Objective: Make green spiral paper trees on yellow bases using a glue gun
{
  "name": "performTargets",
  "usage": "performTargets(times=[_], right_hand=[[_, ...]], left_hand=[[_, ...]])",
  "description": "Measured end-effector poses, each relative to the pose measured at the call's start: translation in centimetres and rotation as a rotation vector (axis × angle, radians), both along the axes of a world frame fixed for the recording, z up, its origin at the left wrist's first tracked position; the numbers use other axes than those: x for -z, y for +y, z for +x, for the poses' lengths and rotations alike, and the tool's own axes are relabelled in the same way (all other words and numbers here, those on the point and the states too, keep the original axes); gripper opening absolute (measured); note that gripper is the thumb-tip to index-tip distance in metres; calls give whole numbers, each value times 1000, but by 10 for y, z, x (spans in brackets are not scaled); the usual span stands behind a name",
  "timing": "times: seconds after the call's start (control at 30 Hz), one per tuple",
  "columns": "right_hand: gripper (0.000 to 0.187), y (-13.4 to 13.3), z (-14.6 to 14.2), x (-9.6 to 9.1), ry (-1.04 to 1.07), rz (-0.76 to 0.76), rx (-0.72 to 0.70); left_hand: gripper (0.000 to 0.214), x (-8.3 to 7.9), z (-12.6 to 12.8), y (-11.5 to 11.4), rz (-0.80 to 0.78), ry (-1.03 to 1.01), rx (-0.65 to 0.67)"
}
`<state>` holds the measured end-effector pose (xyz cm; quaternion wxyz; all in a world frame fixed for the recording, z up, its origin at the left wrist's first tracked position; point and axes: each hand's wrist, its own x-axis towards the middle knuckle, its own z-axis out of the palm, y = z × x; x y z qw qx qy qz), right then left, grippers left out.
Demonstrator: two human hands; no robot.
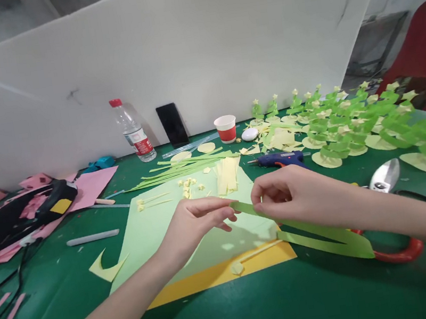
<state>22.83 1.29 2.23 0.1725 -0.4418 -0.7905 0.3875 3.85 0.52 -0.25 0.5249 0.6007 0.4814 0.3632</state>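
Note:
A long green paper strip is stretched between my two hands and folds back in a loop at the right. My left hand pinches its narrow end between thumb and fingertips. Close beside it, my right hand grips the strip between thumb and forefinger. Below them lies a pale green sheet over an orange sheet. On the sheets are small folded paper stars, a stack of pale yellow strips and a yellow strip with a knotted end. Red-handled scissors lie partly under my right forearm.
Many green paper trees on round bases crowd the right. A blue glue gun, paper cup, phone and bottle stand or lie toward the back. Pink paper and a black item are at left.

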Motion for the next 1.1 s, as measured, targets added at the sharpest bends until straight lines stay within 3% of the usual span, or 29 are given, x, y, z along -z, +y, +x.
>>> performTargets(times=[0.2,0.37,0.53,0.67,0.83,1.1], right_hand=[[21,-2,2,-5,-47,-63,-77],[32,1,4,-7,-21,-309,-197],[25,4,4,-9,133,-520,-257],[20,5,3,-9,179,-575,-243],[17,5,5,-10,196,-589,-233],[19,3,4,-9,189,-578,-267]], left_hand=[[7,-6,5,-10,137,92,-23],[13,-10,8,-17,311,217,37],[15,-12,9,-20,443,301,41],[16,-12,9,-20,511,323,44],[14,-11,8,-19,514,304,29],[8,-13,10,-19,391,205,-15]])
